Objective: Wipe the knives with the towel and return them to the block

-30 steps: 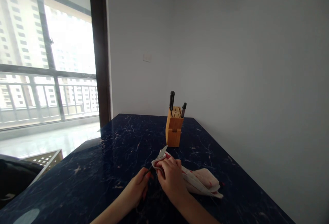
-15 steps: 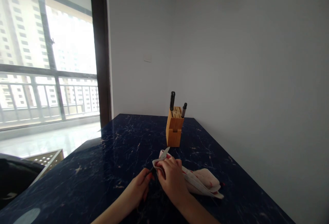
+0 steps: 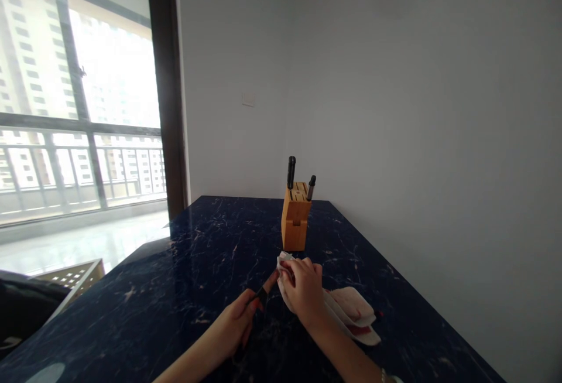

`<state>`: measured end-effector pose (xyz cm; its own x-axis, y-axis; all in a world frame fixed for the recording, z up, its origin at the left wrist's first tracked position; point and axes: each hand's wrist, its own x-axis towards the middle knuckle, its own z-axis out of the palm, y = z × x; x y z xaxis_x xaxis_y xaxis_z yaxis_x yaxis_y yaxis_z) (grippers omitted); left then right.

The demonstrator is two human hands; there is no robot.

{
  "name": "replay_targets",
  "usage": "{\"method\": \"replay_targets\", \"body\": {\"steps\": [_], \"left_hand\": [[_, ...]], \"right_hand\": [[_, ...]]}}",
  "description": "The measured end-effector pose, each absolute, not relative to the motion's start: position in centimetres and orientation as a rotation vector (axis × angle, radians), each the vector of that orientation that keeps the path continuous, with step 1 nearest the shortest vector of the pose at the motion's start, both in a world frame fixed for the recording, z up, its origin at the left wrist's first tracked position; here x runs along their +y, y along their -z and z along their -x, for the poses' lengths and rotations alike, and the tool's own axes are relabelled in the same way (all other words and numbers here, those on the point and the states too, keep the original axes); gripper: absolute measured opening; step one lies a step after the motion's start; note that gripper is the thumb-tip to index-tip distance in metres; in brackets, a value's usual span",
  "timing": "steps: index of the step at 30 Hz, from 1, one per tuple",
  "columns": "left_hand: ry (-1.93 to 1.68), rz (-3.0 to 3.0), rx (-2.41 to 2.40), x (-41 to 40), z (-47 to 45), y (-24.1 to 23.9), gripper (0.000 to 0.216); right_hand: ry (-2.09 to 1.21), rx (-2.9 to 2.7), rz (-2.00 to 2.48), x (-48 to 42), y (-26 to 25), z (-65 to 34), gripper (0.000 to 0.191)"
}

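Observation:
My left hand [image 3: 236, 323] is closed round the dark handle of a knife [image 3: 264, 290], whose blade points up and away toward the knife block. My right hand [image 3: 304, 287] pinches a white cloth with red marks [image 3: 346, 310] around the far part of the blade, so the tip is hidden inside the cloth. The rest of the cloth trails on the dark marble table [image 3: 197, 266] to the right of my hands.
A wooden knife block [image 3: 294, 220] with two dark handles sticking out stands just beyond my hands, near the grey wall. A large window with a dark frame is at the left. A pale perforated object [image 3: 72, 274] sits beyond the table's left edge.
My right hand has slid the cloth along the blade away from me, toward the tip. The bare blade tip seen earlier is now covered, and more blade shows near the handle.

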<state>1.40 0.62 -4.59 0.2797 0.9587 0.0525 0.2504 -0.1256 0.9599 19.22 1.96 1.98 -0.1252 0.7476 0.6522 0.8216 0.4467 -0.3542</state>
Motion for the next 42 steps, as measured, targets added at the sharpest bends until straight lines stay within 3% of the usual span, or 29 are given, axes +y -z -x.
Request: {"method": "replay_targets", "body": {"steps": [17,42], "left_hand": [[-0.843,-1.63,1.158,0.1,-1.5,3.9,0.044],[-0.958,-1.498,1.133,0.6,-1.7,4.7,0.038]], "right_hand": [[0.134,-1.723,1.484,3.7,-1.8,-21.0,0.019],[0.109,-1.98,1.262,0.7,-2.1,-18.3,0.016]]}}
